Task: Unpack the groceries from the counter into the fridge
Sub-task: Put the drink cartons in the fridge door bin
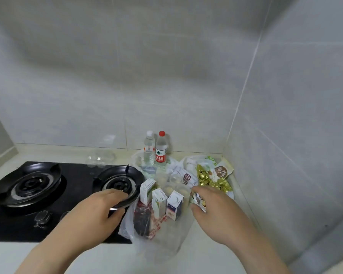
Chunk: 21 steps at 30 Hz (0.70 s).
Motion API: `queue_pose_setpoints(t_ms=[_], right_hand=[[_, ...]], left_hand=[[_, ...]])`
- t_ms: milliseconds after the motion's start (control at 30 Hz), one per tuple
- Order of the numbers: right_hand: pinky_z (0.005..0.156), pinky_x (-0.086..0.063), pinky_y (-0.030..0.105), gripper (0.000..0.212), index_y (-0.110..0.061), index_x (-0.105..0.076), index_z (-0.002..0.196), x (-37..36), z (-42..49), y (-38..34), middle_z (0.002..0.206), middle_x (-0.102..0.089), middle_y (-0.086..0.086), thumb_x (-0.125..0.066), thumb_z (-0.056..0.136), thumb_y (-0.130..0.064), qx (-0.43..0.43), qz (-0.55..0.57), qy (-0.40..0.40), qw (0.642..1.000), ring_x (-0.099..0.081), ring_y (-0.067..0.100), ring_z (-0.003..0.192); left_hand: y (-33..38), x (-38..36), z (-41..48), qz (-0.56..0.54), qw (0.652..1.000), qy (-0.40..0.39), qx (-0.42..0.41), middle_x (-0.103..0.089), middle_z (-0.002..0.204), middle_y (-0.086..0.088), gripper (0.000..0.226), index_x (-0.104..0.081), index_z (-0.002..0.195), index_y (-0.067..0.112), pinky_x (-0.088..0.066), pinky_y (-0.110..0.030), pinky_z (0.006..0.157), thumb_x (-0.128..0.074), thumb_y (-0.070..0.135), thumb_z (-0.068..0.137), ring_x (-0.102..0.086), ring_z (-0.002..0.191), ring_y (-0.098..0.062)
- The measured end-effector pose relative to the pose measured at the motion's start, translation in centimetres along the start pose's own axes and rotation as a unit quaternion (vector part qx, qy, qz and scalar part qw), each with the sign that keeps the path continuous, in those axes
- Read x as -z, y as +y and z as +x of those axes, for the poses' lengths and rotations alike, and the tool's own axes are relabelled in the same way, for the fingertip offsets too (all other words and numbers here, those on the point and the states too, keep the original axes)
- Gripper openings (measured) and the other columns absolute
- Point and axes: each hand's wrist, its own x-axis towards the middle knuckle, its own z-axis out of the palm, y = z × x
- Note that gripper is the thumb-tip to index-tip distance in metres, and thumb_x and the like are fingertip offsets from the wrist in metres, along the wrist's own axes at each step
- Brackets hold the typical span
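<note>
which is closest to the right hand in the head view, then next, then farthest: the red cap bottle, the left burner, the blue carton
1. Blue carton, in the bag, just left of the right hand.
2. Red cap bottle, upright by the back wall.
3. Left burner, far left on the stove.

Three small cartons (158,202) upright in clear bag (162,242); red-capped bottle (161,150), white-capped bottle (149,149) upright behind it.

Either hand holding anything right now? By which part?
Right hand grips the clear plastic bag by its bunched right rim. Left hand curls at the bag's left edge; a grip there cannot be told.
</note>
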Motion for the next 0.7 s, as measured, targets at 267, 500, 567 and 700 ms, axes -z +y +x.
queue_pose_setpoints(t_ms=[267,500,567,700], right_hand=[[0.095,-0.043,0.027,0.040,-0.036,-0.045,0.136,-2.3,3.1,3.9,0.131,-0.052,-0.014,-0.049,0.096,-0.037,-0.002,0.032,-0.040,0.999,-0.046,0.010,0.125],[0.096,-0.046,0.035,0.036,-0.026,-0.052,0.128,-6.4,6.6,5.4,0.130,-0.055,-0.007,-0.051,0.093,-0.036,-0.033,0.010,-0.097,0.995,-0.049,0.017,0.123],[0.096,-0.046,0.036,0.038,-0.025,-0.051,0.129,-7.1,7.7,5.7,0.133,-0.053,-0.006,-0.052,0.093,-0.036,-0.035,0.000,-0.114,0.993,-0.049,0.017,0.124],[0.100,-0.044,0.034,0.044,-0.023,-0.048,0.135,-8.2,10.0,6.3,0.137,-0.050,-0.005,-0.054,0.092,-0.033,-0.025,-0.024,-0.146,0.989,-0.046,0.018,0.128]], left_hand=[[-0.2,-3.4,3.4,-0.023,0.999,-0.040,0.003,-0.048,0.100,0.044,0.034,-0.067,0.117,0.033,-0.039,-0.005,0.084,-0.064,0.018,0.087,-0.053,0.103,0.010],[-2.9,-6.0,8.5,-0.019,0.997,-0.078,0.015,-0.066,0.100,0.011,0.036,-0.067,0.101,0.020,-0.054,-0.035,0.080,-0.046,0.046,0.087,-0.063,0.092,-0.009],[-3.7,-6.5,10.0,-0.030,0.996,-0.088,0.017,-0.067,0.107,0.015,0.023,-0.069,0.111,0.025,-0.053,-0.030,0.082,-0.057,0.031,0.092,-0.063,0.095,-0.005],[-5.8,-7.0,13.7,-0.039,0.993,-0.114,0.001,-0.067,0.087,0.016,0.015,-0.070,0.092,0.033,-0.052,-0.030,0.072,-0.060,0.023,0.090,-0.060,0.080,0.002]])
